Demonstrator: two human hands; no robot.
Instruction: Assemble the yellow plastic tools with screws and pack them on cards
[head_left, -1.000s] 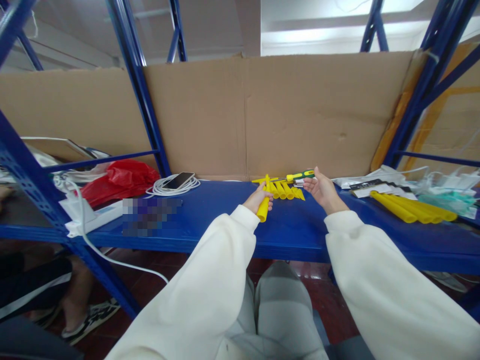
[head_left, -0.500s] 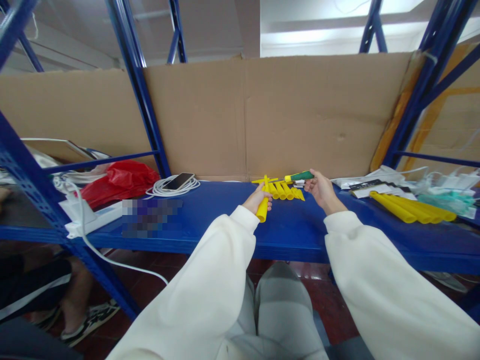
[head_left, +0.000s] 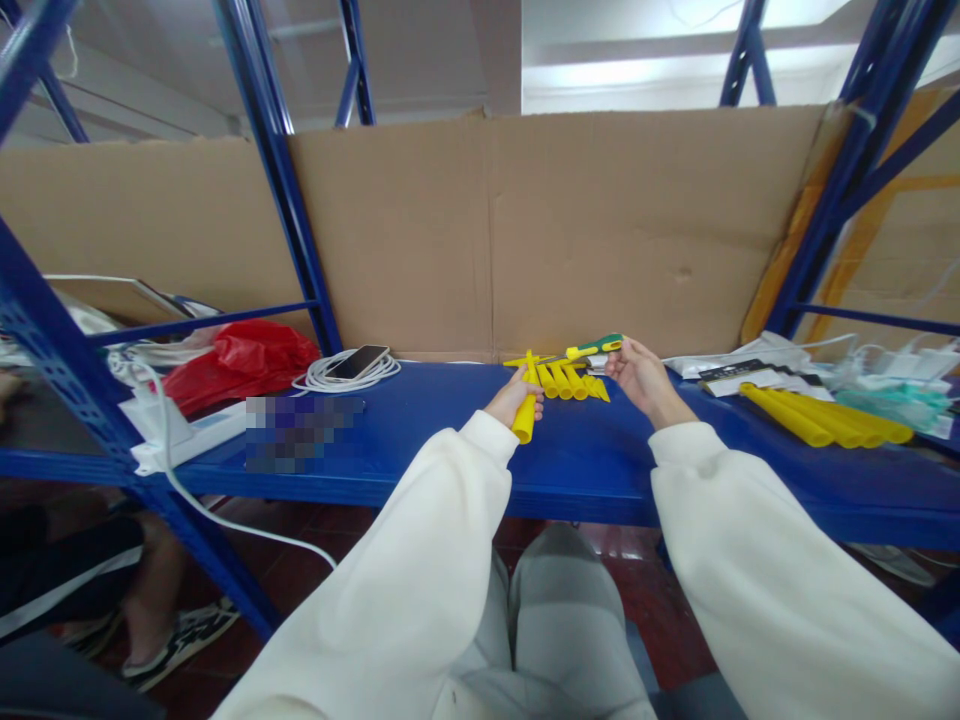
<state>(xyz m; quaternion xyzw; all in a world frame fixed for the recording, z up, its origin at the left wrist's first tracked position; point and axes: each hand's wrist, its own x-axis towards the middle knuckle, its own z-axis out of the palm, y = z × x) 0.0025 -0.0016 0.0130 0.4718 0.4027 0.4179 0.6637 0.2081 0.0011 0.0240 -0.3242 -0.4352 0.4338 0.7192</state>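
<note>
My left hand (head_left: 512, 398) is closed around a yellow plastic tube (head_left: 524, 424), which is held upright and slightly tilted over the shelf, with a cross-shaped yellow top. My right hand (head_left: 643, 377) pinches the end of a screwdriver (head_left: 595, 347) by its green and yellow handle. The screwdriver's shaft points left, toward the top of the held tube; whether its tip touches is too small to tell. Between my hands, several other yellow tubes (head_left: 572, 384) lie side by side on the blue shelf.
More yellow tubes (head_left: 825, 416) lie at the right, beside white packets and a greenish plastic bag (head_left: 892, 402). Leftward are a phone (head_left: 358, 364) on a coiled white cable, a red plastic bag (head_left: 247, 362) and a white power strip (head_left: 199, 438). Cardboard (head_left: 600, 230) closes off the back.
The screwdriver handle has turned about its length, showing more yellow where it was mostly green. My right hand has shifted very slightly left. My left hand and the tube stay put.
</note>
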